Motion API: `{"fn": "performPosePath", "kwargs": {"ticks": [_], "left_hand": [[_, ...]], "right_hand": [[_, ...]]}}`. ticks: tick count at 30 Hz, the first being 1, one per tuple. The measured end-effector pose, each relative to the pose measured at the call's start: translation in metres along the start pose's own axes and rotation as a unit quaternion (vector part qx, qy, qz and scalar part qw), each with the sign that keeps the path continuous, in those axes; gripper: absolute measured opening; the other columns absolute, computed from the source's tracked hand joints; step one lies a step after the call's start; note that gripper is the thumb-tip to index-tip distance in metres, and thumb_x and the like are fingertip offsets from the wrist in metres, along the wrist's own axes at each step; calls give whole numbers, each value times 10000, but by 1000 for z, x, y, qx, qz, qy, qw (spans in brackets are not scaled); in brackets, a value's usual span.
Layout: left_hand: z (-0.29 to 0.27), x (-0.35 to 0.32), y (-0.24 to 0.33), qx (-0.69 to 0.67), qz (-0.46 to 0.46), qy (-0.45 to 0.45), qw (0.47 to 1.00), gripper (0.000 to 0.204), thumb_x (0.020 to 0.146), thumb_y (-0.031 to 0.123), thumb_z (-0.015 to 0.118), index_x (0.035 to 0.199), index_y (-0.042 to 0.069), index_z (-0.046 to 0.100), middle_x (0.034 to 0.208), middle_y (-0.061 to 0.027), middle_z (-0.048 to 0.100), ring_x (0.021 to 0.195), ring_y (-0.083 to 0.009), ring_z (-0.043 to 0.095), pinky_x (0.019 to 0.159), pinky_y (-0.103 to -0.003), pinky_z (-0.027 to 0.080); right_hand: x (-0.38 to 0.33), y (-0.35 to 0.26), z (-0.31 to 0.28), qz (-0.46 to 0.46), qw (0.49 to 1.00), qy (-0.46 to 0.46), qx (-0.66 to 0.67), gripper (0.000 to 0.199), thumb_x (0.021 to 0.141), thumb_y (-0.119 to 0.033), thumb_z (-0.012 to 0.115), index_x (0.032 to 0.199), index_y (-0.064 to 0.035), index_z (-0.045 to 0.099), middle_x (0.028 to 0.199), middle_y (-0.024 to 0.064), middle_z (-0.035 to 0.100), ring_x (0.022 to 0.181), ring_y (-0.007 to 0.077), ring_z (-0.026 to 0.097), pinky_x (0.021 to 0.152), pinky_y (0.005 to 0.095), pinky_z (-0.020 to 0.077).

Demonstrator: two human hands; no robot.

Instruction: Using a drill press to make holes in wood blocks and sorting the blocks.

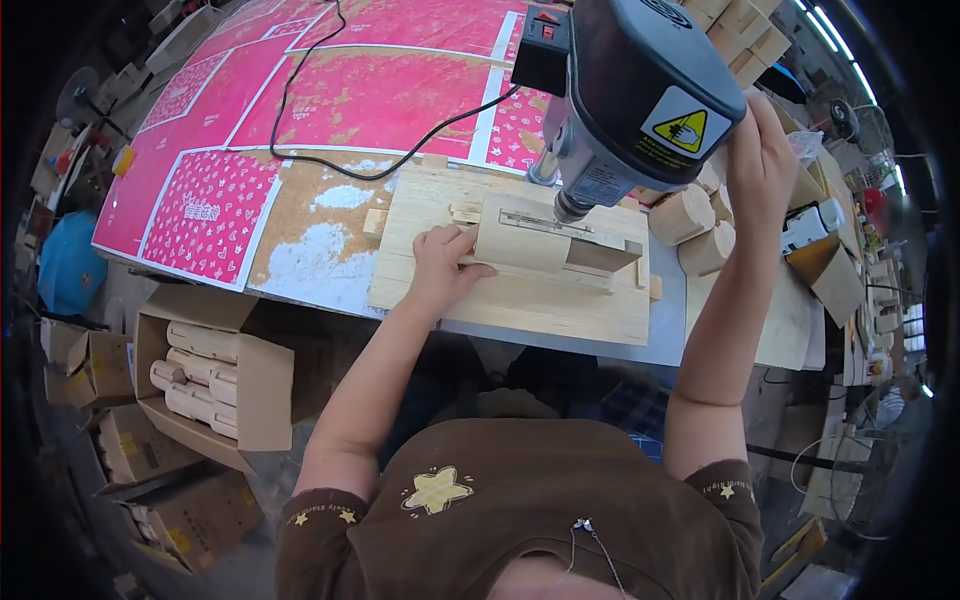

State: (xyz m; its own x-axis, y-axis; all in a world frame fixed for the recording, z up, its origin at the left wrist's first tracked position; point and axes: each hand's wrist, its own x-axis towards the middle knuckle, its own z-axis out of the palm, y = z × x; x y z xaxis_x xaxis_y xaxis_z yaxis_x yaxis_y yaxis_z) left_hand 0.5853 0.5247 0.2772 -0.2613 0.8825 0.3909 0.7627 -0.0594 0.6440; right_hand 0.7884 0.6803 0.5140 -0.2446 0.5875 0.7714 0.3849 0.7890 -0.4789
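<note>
A pale rounded wooden block (pixel 522 247) lies lengthwise on a wooden jig board (pixel 430 300). My left hand (pixel 447 265) grips the block's left end, thumb at the near side and fingers over the back. Above the block stands a dark bench drill press (pixel 650 70), its chuck (pixel 570 208) pointing down close to a slotted metal strip (pixel 545 222) along the block's top. Whether the bit touches the block I cannot tell. My right hand (pixel 762 150) is raised at the right side of the drill head, fingers curled; what they hold is hidden behind the housing.
Pink printed sheeting (pixel 390 100) with wood dust covers the table's left. A black cable (pixel 400 165) crosses it to the drill. Round wooden pieces (pixel 690 225) are stacked right of the jig. An open carton (pixel 265 400) of wooden pieces stands at lower left.
</note>
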Motion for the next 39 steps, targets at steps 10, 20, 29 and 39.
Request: {"fn": "performPosePath", "kwargs": {"ticks": [10, 20, 29, 39], "left_hand": [[-1, -2, -2, -2, -1, -4, 1000, 561, 553, 220, 776, 1087, 165, 610, 775, -8, 511, 831, -208, 490, 812, -372, 285], [-2, 1, 4, -9, 10, 27, 1000, 394, 553, 195, 773, 927, 140, 660, 720, -12, 501, 771, -210, 484, 759, -355, 317], [26, 6, 17, 22, 69, 31, 997, 564, 579, 280, 764, 1100, 146, 596, 809, -4, 534, 857, -210, 483, 823, -392, 264], [29, 3, 19, 23, 36, 13, 999, 563, 588, 299, 762, 1104, 148, 593, 856, -9, 551, 888, -209, 481, 847, -391, 256]], "right_hand": [[-138, -10, 0, -17, 997, -70, -9, 47, 783, 12, 579, 826, 18, 594, 676, 107, 534, 527, 217, 481, 505, 271, 382], [-152, 26, 21, -62, 998, -23, 4, 55, 777, 7, 603, 831, 13, 596, 663, 100, 517, 523, 218, 478, 487, 283, 365], [19, 17, 9, 8, 1000, 14, 2, 226, 844, -160, 554, 722, 21, 499, 560, 101, 434, 511, 164, 398, 504, 282, 350], [-45, -27, -23, 63, 996, -66, 1, 165, 831, -82, 541, 706, 24, 550, 541, 93, 437, 517, 115, 420, 500, 272, 337]]}}
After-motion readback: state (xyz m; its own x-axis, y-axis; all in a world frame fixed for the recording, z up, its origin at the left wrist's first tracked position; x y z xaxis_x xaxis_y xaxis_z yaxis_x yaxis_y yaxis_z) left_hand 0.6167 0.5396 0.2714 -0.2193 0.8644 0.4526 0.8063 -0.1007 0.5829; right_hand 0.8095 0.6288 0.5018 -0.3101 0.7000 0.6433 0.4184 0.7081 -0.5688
